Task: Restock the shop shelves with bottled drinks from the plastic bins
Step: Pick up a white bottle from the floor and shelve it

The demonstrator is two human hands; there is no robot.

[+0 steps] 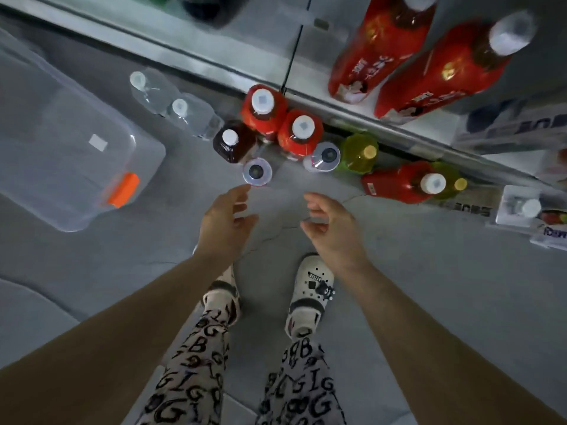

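Observation:
Looking straight down, I see several bottled drinks standing on the grey floor against the shelf base. Two red-labelled bottles (pixel 264 110) with white caps stand side by side, with a dark bottle (pixel 231 145) to their left and a yellow-green bottle (pixel 360 153) to their right. Two clear bottles with dark caps (pixel 257 172) stand nearest me. My left hand (pixel 225 220) hovers open just below one of them, fingers spread. My right hand (pixel 333 225) is open beside it, holding nothing. A clear plastic bin (pixel 61 142) with an orange latch lies at the left.
Two clear water bottles (pixel 171 101) stand left of the group. Two large red bottles (pixel 429 62) sit on the metal shelf (pixel 214 56) at the upper right. Another red bottle (pixel 399 182) and white packs (pixel 527 210) sit at the right. My feet in white clogs (pixel 310 289) stand below.

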